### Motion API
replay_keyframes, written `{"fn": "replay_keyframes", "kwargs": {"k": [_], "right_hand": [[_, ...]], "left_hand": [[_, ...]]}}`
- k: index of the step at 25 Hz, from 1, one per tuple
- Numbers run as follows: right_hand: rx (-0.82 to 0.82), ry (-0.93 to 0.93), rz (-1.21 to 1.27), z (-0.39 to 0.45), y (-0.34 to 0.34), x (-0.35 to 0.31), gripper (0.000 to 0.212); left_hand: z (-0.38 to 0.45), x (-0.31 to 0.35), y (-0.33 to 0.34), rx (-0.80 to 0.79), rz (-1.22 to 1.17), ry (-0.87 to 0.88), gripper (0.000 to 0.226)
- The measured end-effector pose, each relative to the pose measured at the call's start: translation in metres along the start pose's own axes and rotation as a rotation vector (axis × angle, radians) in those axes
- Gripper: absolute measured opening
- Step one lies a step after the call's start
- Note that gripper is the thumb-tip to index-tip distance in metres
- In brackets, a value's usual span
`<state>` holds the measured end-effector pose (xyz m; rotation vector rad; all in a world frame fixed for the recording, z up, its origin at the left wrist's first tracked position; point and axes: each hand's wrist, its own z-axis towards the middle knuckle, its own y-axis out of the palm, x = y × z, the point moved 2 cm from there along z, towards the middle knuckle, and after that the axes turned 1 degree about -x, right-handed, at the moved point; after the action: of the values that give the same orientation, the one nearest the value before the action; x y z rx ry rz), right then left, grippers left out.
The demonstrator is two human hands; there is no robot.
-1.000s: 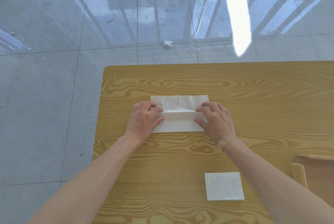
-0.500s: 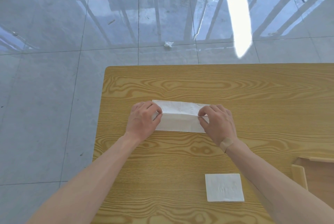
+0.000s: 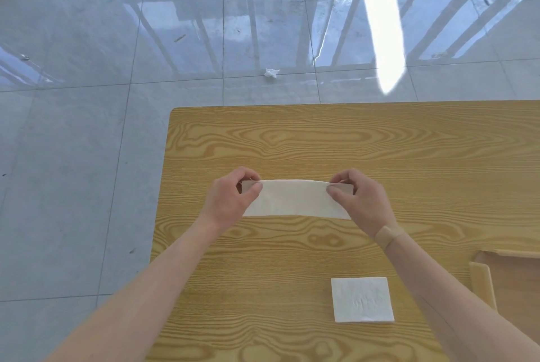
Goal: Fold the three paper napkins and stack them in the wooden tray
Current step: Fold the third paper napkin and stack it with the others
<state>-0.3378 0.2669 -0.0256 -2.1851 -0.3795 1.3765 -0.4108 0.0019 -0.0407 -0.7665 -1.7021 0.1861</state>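
A white paper napkin (image 3: pixel 295 199), folded into a long strip, lies across the middle of the wooden table (image 3: pixel 292 139). My left hand (image 3: pixel 230 201) pinches its far left corner between thumb and fingers. My right hand (image 3: pixel 361 201) pinches its far right corner the same way, so the far edge is held up off the table. A second napkin (image 3: pixel 362 299), folded into a small square, lies flat nearer to me on the right. The wooden tray (image 3: pixel 482 282) shows partly at the right edge, behind my right forearm; what lies in it is hidden.
The table's left edge and far edge border a glossy grey tiled floor. A small crumpled white scrap (image 3: pixel 271 72) lies on the floor beyond the table. A tan bandage (image 3: pixel 388 234) wraps my right wrist.
Both hands took the napkin's near edge and carried it over to the far edge, halving the napkin into a narrower strip. The square napkin and the tray stayed put.
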Motion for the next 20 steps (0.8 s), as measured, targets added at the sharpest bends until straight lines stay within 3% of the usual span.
{"fn": "replay_keyframes", "kwargs": {"k": [5, 8, 10, 14, 20], "right_hand": [[-0.043, 0.068, -0.136, -0.004, 0.019, 0.014, 0.022], [0.104, -0.071, -0.489, -0.012, 0.029, 0.017, 0.037], [0.156, -0.238, -0.600, -0.019, 0.041, 0.009, 0.044], [-0.006, -0.439, -0.775, -0.031, 0.080, 0.006, 0.054], [-0.143, -0.373, -0.868, -0.021, 0.098, 0.029, 0.066]], "left_hand": [[0.001, -0.016, 0.011, -0.007, 0.147, -0.062, 0.014], [-0.007, -0.020, 0.019, 0.130, 0.361, -0.027, 0.026], [-0.019, -0.018, 0.031, 0.195, 0.586, 0.101, 0.033], [-0.037, -0.015, 0.069, 0.024, 0.781, 0.395, 0.052], [-0.031, -0.035, 0.080, -0.174, 0.942, 0.314, 0.066]]}}
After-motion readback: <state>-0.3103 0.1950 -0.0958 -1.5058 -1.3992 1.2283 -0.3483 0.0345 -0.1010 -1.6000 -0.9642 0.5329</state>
